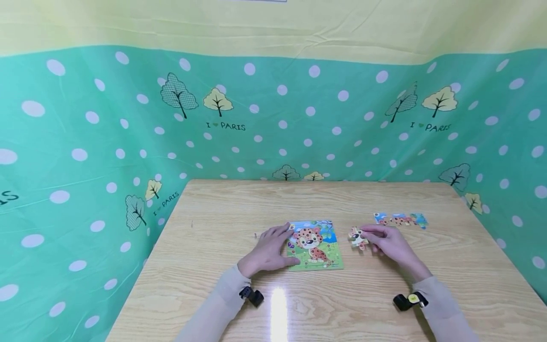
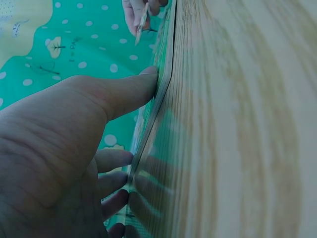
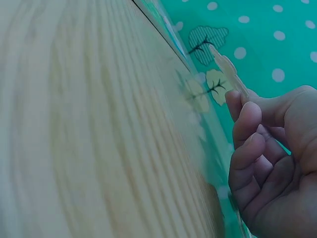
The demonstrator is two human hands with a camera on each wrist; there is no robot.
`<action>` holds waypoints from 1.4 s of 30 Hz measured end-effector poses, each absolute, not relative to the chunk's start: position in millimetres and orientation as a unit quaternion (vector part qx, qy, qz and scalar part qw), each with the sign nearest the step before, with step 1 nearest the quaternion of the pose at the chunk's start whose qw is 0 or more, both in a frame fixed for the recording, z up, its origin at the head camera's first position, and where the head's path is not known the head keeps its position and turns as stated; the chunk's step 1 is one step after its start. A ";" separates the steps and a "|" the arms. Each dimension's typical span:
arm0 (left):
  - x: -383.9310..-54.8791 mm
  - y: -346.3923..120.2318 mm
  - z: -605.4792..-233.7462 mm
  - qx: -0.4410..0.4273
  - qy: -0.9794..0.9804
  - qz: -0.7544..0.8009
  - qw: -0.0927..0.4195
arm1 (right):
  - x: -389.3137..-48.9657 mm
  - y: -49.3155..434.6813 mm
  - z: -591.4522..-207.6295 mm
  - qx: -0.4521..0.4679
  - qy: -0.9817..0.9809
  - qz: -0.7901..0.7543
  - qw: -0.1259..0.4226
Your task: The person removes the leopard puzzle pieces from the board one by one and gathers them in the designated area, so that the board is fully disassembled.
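Note:
A square puzzle board (image 1: 314, 261) printed with a spotted leopard cub lies flat on the table. My left hand (image 1: 270, 249) rests along its left side, fingers toward the upper left corner and thumb over the lower left part. In the left wrist view the left thumb (image 2: 131, 94) presses on the board's edge. To the right of the board, my right hand (image 1: 386, 244) pinches a puzzle piece (image 1: 358, 238) showing part of a cub's face. The right wrist view shows this piece (image 3: 230, 74) edge-on between thumb and fingertips, raised above the table.
Behind my right hand lies a strip of joined puzzle pieces (image 1: 401, 220) with spotted fur and blue parts. The wooden table (image 1: 222, 204) ends at a green dotted curtain (image 1: 282, 142) at the back and sides. Each wrist wears a small black camera.

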State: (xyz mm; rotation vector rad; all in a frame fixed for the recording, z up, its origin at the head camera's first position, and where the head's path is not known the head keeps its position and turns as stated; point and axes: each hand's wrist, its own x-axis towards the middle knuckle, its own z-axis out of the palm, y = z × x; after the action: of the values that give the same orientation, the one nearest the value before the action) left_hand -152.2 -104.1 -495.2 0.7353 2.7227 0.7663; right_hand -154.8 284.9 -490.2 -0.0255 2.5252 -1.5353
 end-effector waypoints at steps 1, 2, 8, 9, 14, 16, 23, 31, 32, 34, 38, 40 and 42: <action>-152.2 -104.2 -495.6 0.250 0.926 0.260 0.110 | -154.5 287.0 -490.4 -0.005 0.853 -0.515 0.090; -152.2 -104.4 -496.0 0.250 0.926 0.259 0.110 | -154.3 289.2 -490.6 -0.003 0.854 -0.512 0.087; -152.4 -104.8 -498.1 0.250 0.926 0.260 0.114 | -153.2 301.3 -489.3 0.020 0.861 -0.504 0.061; -152.4 -104.8 -498.3 0.250 0.925 0.261 0.114 | -152.9 303.8 -488.6 0.027 0.860 -0.505 0.060; -152.8 -103.9 -499.6 0.251 0.925 0.261 0.115 | -153.3 325.9 -485.0 0.038 0.870 -0.488 0.049; -152.9 -103.6 -500.0 0.252 0.925 0.259 0.115 | -152.7 336.9 -484.6 0.040 0.876 -0.480 0.042; -152.7 -103.5 -497.7 0.252 0.925 0.258 0.115 | -149.6 374.8 -484.8 0.081 0.876 -0.473 0.049; -152.5 -104.8 -495.9 0.252 0.926 0.258 0.111 | -145.5 403.1 -485.9 0.101 0.867 -0.483 0.074; -152.5 -104.9 -495.8 0.252 0.926 0.258 0.110 | -145.1 403.8 -487.0 0.101 0.868 -0.480 0.076; -152.5 -104.9 -496.1 0.252 0.926 0.258 0.110 | -144.4 404.0 -488.8 0.100 0.871 -0.474 0.079; -152.2 -104.7 -496.8 0.253 0.926 0.257 0.112 | -143.5 404.2 -491.4 0.094 0.879 -0.459 0.084; -151.9 -104.6 -496.7 0.253 0.926 0.258 0.112 | -143.3 404.8 -492.1 0.092 0.883 -0.453 0.085; -151.8 -104.6 -496.5 0.253 0.925 0.260 0.113 | -143.2 405.4 -492.7 0.092 0.886 -0.446 0.086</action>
State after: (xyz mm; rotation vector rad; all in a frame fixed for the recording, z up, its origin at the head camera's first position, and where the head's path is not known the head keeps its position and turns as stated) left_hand -151.8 -104.6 -496.5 0.7426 2.7150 0.7616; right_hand -143.2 405.4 -492.7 0.2731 2.6419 -1.3283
